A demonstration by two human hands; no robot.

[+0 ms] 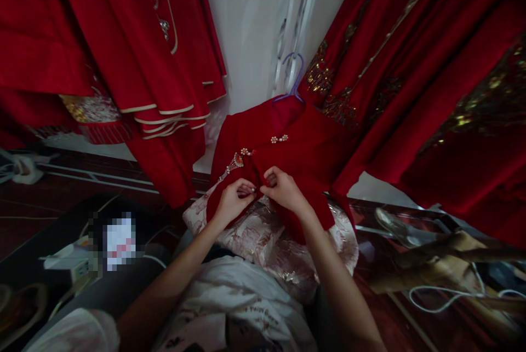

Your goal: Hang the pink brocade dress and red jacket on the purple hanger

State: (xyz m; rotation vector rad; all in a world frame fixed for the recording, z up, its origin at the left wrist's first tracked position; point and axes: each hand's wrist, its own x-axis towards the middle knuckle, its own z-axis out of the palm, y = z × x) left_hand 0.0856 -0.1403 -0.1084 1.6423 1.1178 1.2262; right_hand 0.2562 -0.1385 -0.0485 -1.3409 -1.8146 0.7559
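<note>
A red jacket (pixel 306 149) on a purple hanger (pixel 295 81) lies over my lap, its collar pointing away from me. Pale floral brocade (pixel 263 231) spreads under its lower edge. Flower-shaped bead fasteners (pixel 279 138) sit below the collar, and a beaded ornament with a dangling strand (pixel 236 161) lies farther left. My left hand (pixel 236 198) pinches at the jacket's front opening, with a tiny bright spot at its fingertips that I cannot make out. Close beside it, my right hand (pixel 283 190) has bent fingers closed on the cloth of the same front edge.
Red garments with pale piping (pixel 164 111) hang at the left, and red garments with gold embroidery (pixel 329 78) hang at the right. A white panel (pixel 246 29) stands behind. Shoes (pixel 396 229) and a white cord (pixel 444 300) lie at the right. A dark surface (pixel 61 226) holds small items at the left.
</note>
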